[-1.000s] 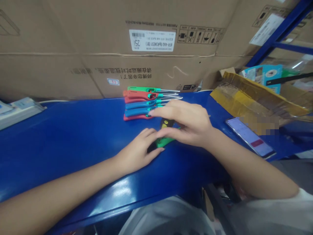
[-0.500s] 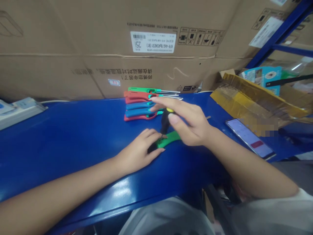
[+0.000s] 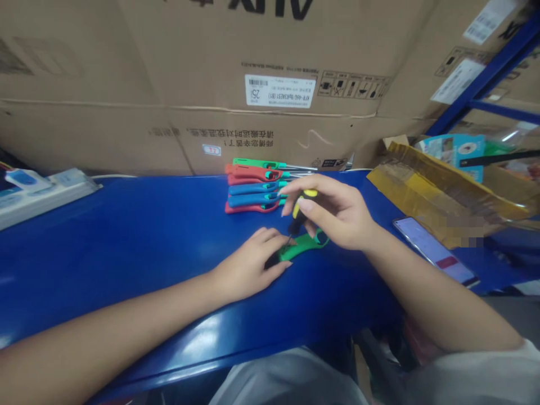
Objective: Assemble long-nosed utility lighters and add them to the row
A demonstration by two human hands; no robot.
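My left hand [image 3: 253, 261] is closed on the end of a green gas lighter [image 3: 304, 245], which lies on the blue table [image 3: 169, 230]. In my right hand [image 3: 337, 211] is a black and yellow screwdriver [image 3: 297, 216], pinched by the handle and slightly tilted. Its thin shaft points down at the green handle beside my left fingertips; whether the tip sits in a screw I cannot make out. Behind my hands, several more gas lighters lie in a row, among them a blue lighter [image 3: 248, 199] and a red lighter [image 3: 253, 174].
A large cardboard box [image 3: 169, 73] walls off the back of the table. On the right are a phone [image 3: 436, 250] and an open carton with yellow tape [image 3: 442, 183]. A white power strip [image 3: 59, 191] stands at the left, with a blue metal frame [image 3: 472, 84] at upper right.
The view has shifted, so everything sits slightly lower and further right. My right fingers have changed position around the screwdriver handle, showing more of its yellow part. My left hand still holds the lighter.
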